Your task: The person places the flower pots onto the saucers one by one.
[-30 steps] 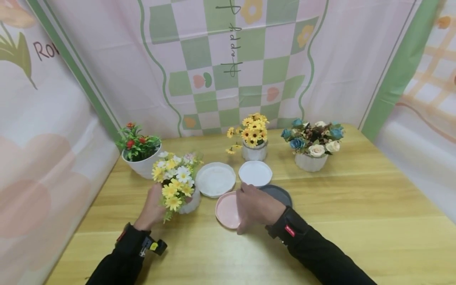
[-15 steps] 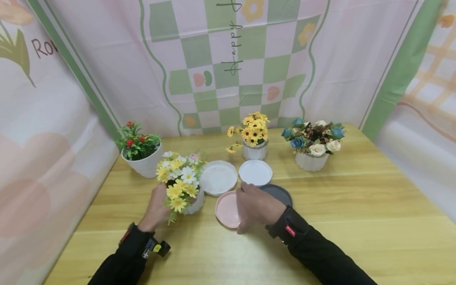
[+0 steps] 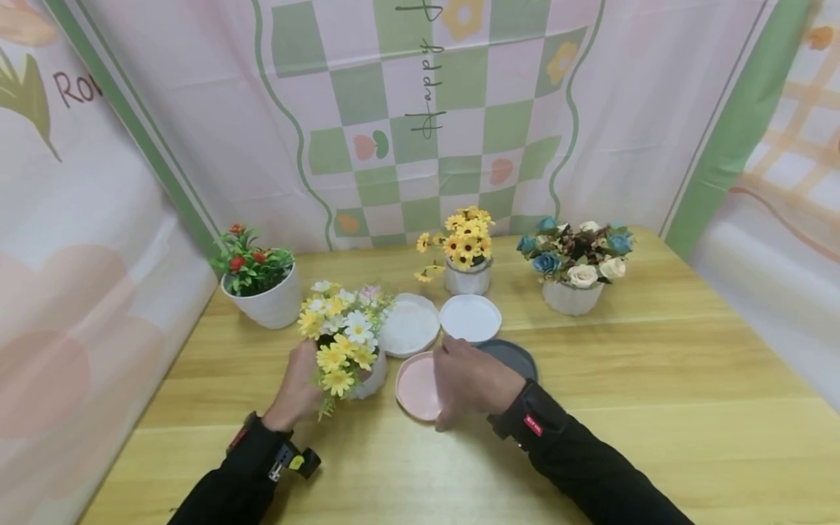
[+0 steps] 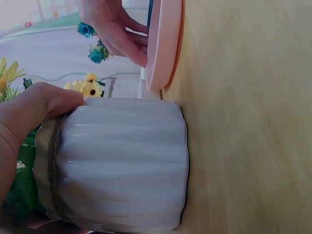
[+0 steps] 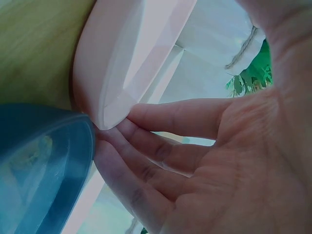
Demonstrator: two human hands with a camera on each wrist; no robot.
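Note:
My left hand [image 3: 298, 390] grips the rim of a ribbed white flowerpot [image 4: 122, 165] holding yellow and white artificial daisies [image 3: 344, 343]. In the left wrist view, the pot's base appears to be at the tabletop, and a brown cord circles its neck. The blossoms hide part of that hand in the head view. My right hand [image 3: 482, 383] reaches over a pink saucer [image 3: 413, 386] and holds it by the rim, with fingertips [image 5: 139, 117] at its edge. That hand covers the saucer's right side. A dark grey saucer [image 3: 518, 357] lies beside it, close to the fingers.
A pale saucer [image 3: 413, 328] and a white saucer [image 3: 471, 319] lie behind the pink one. Along the back stand a pot with red flowers [image 3: 269, 302], a pot of yellow flowers [image 3: 469, 277] and a pot of blue and cream roses [image 3: 572, 297]. A printed curtain [image 3: 420, 95] hangs behind.
My left hand has moved to the right with the daisy pot, toward the pink saucer, and the flowers now cover part of the pale saucer. The right hand stays in place.

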